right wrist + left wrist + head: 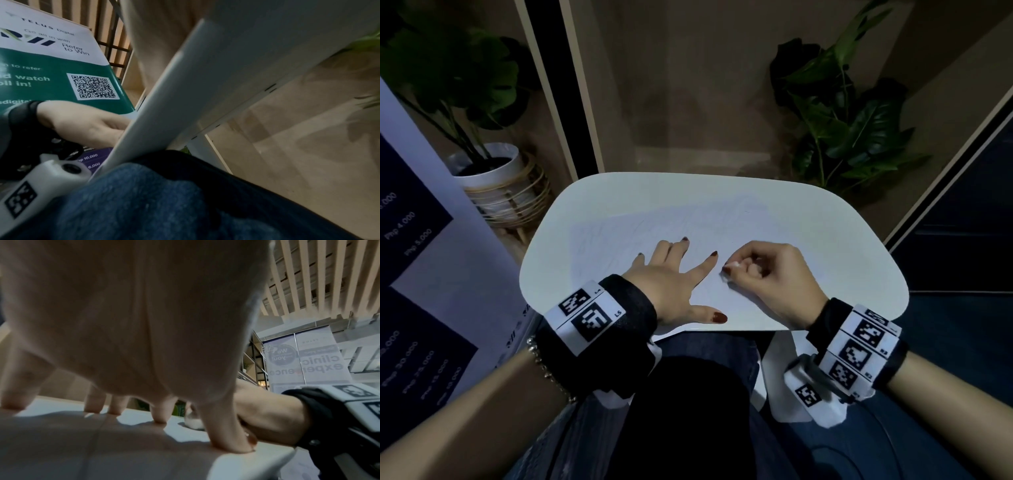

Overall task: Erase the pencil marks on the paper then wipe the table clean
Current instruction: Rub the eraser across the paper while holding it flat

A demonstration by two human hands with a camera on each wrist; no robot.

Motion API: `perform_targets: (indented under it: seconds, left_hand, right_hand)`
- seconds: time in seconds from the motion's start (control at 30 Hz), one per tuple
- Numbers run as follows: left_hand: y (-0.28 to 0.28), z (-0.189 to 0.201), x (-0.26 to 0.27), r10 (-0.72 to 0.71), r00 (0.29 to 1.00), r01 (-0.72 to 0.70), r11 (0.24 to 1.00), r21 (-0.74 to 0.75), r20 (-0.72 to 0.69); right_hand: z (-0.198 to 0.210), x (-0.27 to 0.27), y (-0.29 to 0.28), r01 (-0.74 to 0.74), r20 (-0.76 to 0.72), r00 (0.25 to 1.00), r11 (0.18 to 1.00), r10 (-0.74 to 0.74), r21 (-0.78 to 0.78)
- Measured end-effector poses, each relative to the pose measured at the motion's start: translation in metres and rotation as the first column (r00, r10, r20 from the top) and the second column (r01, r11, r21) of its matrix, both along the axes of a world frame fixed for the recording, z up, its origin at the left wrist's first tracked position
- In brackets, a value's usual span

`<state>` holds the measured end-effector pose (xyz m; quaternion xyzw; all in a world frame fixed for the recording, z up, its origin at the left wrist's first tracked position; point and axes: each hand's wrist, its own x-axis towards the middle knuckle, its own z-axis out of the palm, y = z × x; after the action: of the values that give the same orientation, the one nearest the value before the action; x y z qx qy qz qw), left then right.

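Observation:
A white sheet of paper (pixel 688 222) with faint pencil marks lies on the small white table (pixel 842 257). My left hand (pixel 671 274) rests flat on the paper with its fingers spread, and its fingertips (pixel 160 418) press down on the sheet. My right hand (pixel 767 270) sits just to its right, near the table's front edge. Its thumb and fingers pinch a small white eraser (pixel 732 264) against the paper. In the left wrist view the eraser (pixel 193 422) shows behind my thumb, with the right hand (pixel 267 417) beside it. In the right wrist view, only the left hand (pixel 86 123) appears, past the table edge.
A potted plant in a white pot (pixel 489 171) stands on the floor to the left of the table, and a leafy plant (pixel 852 130) stands at the back right. A printed banner (pixel 414 257) stands at the left. My lap in jeans (pixel 688 411) is under the front edge.

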<state>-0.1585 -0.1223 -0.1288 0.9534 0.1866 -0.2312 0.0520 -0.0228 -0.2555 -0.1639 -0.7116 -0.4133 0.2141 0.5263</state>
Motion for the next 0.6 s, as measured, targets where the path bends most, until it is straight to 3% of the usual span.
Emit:
perform_targets:
  seconds: [0.1, 0.27, 0.33, 0.47, 0.53, 0.6]
  left_hand:
    - [0.000, 0.001, 0.000, 0.005, 1.000, -0.006, 1.000, -0.009, -0.010]
    - [0.002, 0.000, 0.000, 0.004, 1.000, -0.005, 1.000, -0.016, -0.014]
    - [0.003, 0.000, 0.000, 0.004, 1.000, -0.004, 1.000, -0.021, -0.016]
    - [0.003, 0.001, -0.001, 0.005, 1.000, -0.005, 1.000, -0.025, -0.021]
    - [0.002, 0.002, -0.001, 0.007, 1.000, -0.007, 1.000, -0.021, -0.024]
    - [0.002, 0.001, -0.001, 0.009, 1.000, -0.009, 1.000, -0.017, -0.025]
  right_hand:
    - [-0.003, 0.000, 0.007, 0.080, -0.014, 0.997, 0.996, -0.080, 0.048]
    - [0.004, 0.001, -0.005, -0.268, 0.021, 0.962, 0.957, 0.272, -0.112]
    - [0.003, 0.001, -0.005, -0.247, 0.017, 0.968, 0.964, 0.249, -0.095]
    - [-0.004, 0.000, 0.003, -0.003, 0.016, 1.000, 1.000, 0.002, 0.022]
    - [-0.002, 0.000, 0.001, -0.055, 0.035, 0.998, 0.998, 0.055, 0.007]
    - [0.004, 0.000, -0.003, -0.205, 0.061, 0.976, 0.975, 0.211, -0.087]
